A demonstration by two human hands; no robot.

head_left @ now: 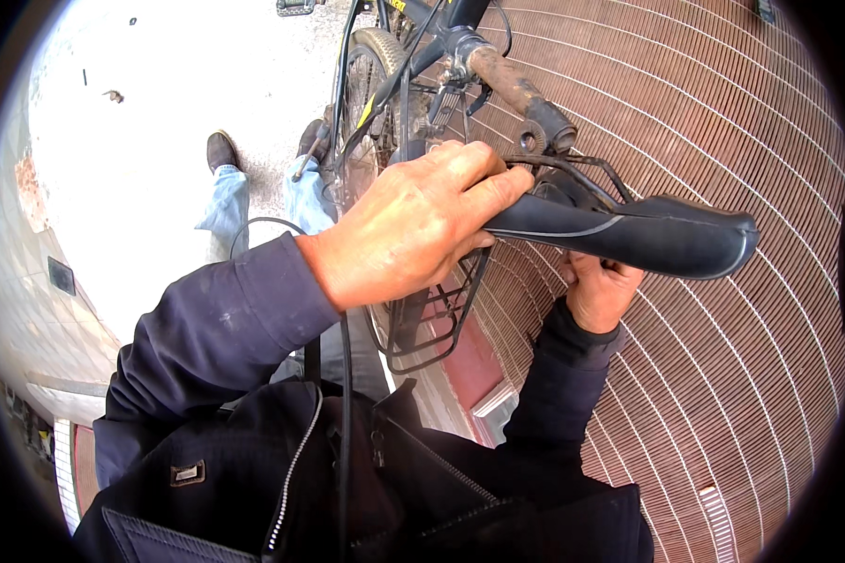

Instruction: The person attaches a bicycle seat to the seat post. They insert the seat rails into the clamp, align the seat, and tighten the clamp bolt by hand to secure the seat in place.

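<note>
A black bicycle saddle lies on its side in front of me, its metal rails facing away. My left hand is closed round its narrow nose, thumb along the upper edge. Under the wider part, my right hand has its fingers curled against the saddle; their tips are partly hidden behind it. Just beyond the saddle stands a worn, rusty seat post with a round clamp at its end. The saddle looks apart from the clamp.
The post rises from a dark bicycle frame with a rear wheel. A black wire basket or rack shows below my left hand. Ribbed brown flooring spreads on the right, pale ground on the left. Two shoes stand near the wheel.
</note>
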